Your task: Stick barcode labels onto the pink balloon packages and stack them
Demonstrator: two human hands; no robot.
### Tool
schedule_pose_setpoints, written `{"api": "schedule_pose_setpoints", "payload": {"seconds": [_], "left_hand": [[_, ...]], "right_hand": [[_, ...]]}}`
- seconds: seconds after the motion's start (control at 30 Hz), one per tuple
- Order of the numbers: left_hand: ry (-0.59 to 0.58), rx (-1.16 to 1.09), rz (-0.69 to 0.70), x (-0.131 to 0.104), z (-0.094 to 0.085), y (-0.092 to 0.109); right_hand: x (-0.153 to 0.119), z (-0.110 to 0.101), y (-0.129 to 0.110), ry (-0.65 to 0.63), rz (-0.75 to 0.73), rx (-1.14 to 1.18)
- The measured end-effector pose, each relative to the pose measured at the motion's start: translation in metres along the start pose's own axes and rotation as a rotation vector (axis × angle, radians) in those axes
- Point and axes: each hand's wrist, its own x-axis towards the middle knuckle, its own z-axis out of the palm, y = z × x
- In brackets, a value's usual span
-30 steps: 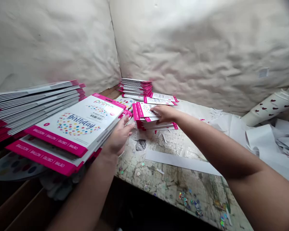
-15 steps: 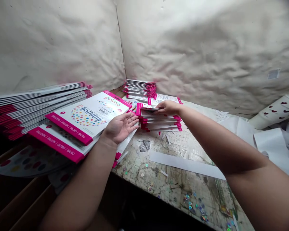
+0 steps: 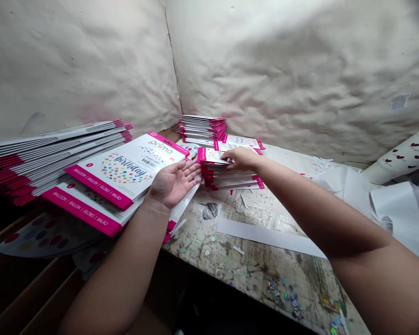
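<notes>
My left hand lies palm up with its fingers stretched out, holding nothing. Its fingertips come close to the left side of a stack of pink-and-white balloon packets. On top of that stack, my right hand has its fingers curled onto the uppermost balloon packet; part of the grip is hidden. Beside my left wrist, a large packet marked "birthday" rests on another balloon packet.
A tall pile of packets stands at the left, and another stack in the corner. A white paper strip and shiny confetti lie on the worn table. At right are a heart-patterned tumbler and loose white paper.
The packet under my right hand now lies flatter on the stack, and that hand has shifted slightly left. My left hand stays open in nearly the same place.
</notes>
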Motion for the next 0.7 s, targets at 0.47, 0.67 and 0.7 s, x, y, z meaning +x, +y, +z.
{"api": "schedule_pose_setpoints", "payload": {"seconds": [0.47, 0.67, 0.7], "left_hand": [[0.008, 0.045, 0.020, 0.000, -0.001, 0.000], [0.016, 0.069, -0.005, -0.001, -0.001, -0.003], [0.020, 0.092, -0.018, -0.003, -0.001, -0.003]], "right_hand": [[-0.002, 0.005, -0.011, 0.001, -0.106, -0.289], [0.004, 0.014, -0.018, 0.061, -0.100, -0.336], [0.005, 0.015, -0.017, 0.062, -0.087, -0.329]]}}
